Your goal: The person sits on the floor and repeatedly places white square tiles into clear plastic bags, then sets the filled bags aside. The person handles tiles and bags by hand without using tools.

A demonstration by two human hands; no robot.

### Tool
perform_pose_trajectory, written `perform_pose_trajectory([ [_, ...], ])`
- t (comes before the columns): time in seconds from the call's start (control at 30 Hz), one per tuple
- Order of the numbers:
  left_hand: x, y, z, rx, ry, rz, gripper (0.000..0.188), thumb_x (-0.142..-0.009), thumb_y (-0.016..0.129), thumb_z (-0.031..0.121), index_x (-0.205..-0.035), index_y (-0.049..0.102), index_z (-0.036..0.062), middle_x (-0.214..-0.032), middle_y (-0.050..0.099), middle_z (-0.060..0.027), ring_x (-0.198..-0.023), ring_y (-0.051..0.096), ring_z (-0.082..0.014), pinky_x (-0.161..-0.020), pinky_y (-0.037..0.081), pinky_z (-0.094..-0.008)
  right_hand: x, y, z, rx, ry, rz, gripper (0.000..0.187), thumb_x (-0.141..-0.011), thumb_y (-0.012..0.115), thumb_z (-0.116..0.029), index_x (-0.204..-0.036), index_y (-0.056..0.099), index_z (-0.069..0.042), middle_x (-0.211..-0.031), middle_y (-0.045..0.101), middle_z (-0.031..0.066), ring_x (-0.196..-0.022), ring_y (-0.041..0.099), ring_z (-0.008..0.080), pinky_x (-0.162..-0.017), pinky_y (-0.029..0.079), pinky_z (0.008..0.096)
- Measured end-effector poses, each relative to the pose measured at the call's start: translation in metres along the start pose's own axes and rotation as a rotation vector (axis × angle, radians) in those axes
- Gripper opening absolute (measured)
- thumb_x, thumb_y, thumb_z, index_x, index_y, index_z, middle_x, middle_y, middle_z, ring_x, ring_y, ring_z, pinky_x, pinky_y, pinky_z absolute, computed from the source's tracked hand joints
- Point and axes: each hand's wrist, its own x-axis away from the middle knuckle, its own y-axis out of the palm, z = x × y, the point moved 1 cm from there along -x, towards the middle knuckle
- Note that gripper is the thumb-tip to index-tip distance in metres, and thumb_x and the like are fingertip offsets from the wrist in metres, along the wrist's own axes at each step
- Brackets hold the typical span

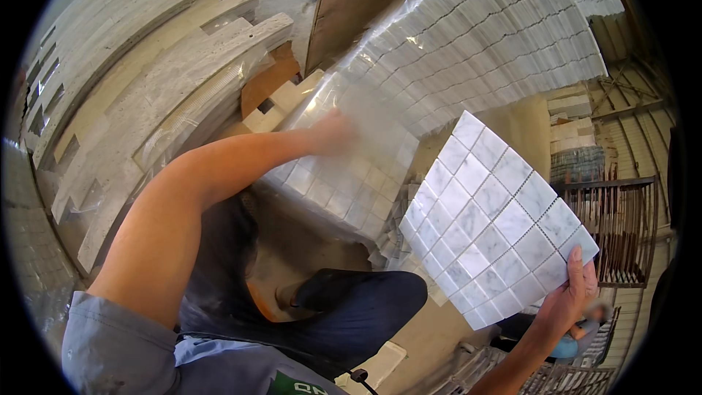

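A square mosaic tile sheet (491, 212) of white and grey marbled pieces is tilted up on the right. My right hand (574, 289) grips its lower right corner, the thumb on the tile face. My left hand (335, 134) is at the far end of a stack of similar mosaic sheets (318, 189), which has clear plastic film (384, 113) about it. A whitish blur covers that hand's fingers, so I cannot tell how they are bent or whether they hold the film.
Tall rows of stacked mosaic sheets (482, 36) stand at the back right. Beige stone panels with stepped ends (161, 102) are piled on the left. A brown board (351, 14) leans behind. A metal rack (610, 227) is at right, and another person (578, 340) is at lower right.
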Motion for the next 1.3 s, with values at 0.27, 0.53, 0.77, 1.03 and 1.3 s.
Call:
perform_pose_trajectory([
  [0.27,-0.007,0.012,-0.01,-0.164,0.091,0.194,0.028,-0.068,0.074,0.021,-0.091,0.065,0.0086,-0.103,0.057,-0.0056,-0.104,0.052,-0.0229,-0.09,0.037,-0.0355,-0.007,-0.006,0.013,0.02,0.007,-0.004,0.031,-0.091,0.06,-0.015,-0.11,0.061,0.009,-0.102,0.065,0.0115,-0.092,0.059,0.0149,-0.087,0.043,0.0258],
  [0.53,0.011,-0.006,-0.01,-0.239,0.039,0.185,0.036,-0.071,0.073,0.039,-0.088,0.064,0.009,-0.097,0.056,-0.006,-0.099,0.053,-0.0224,-0.09,0.038,-0.0356,-0.004,-0.001,0.015,0.026,0.017,0.03,0.031,-0.091,0.06,-0.016,-0.11,0.061,0.009,-0.102,0.065,0.0108,-0.091,0.059,0.0147,-0.087,0.043,0.0256],
  [0.77,0.02,-0.017,-0.015,-0.219,-0.142,0.149,0.06,-0.068,0.074,0.051,-0.104,0.061,0.0054,-0.113,0.057,-0.0094,-0.109,0.051,-0.0267,-0.098,0.036,-0.04,-0.006,-0.007,0.017,-0.01,0.051,0.018,0.029,-0.091,0.06,-0.011,-0.111,0.06,0.009,-0.107,0.065,0.0117,-0.096,0.061,0.0141,-0.088,0.045,0.0252],
  [1.03,0.019,-0.034,0.003,-0.117,-0.474,-0.018,0.117,-0.06,0.077,0.061,-0.146,0.023,0.0013,-0.153,0.02,-0.0195,-0.138,0.022,-0.0457,-0.108,0.019,-0.0657,-0.005,-0.007,0.016,0.028,0.043,0.036,0.03,-0.091,0.062,-0.017,-0.107,0.062,0.007,-0.101,0.065,0.0104,-0.092,0.058,0.0147,-0.087,0.043,0.0264],
  [1.3,0.027,-0.016,-0.044,0.208,-0.523,0.078,0.127,-0.06,0.077,0.063,-0.15,0.009,0.0038,-0.156,0.013,-0.0187,-0.138,0.018,-0.0496,-0.105,0.016,-0.0716,-0.005,0.001,0.019,0.002,0.052,0.047,0.034,-0.091,0.061,-0.018,-0.11,0.06,0.01,-0.103,0.064,0.0114,-0.094,0.059,0.0159,-0.088,0.043,0.0268],
])
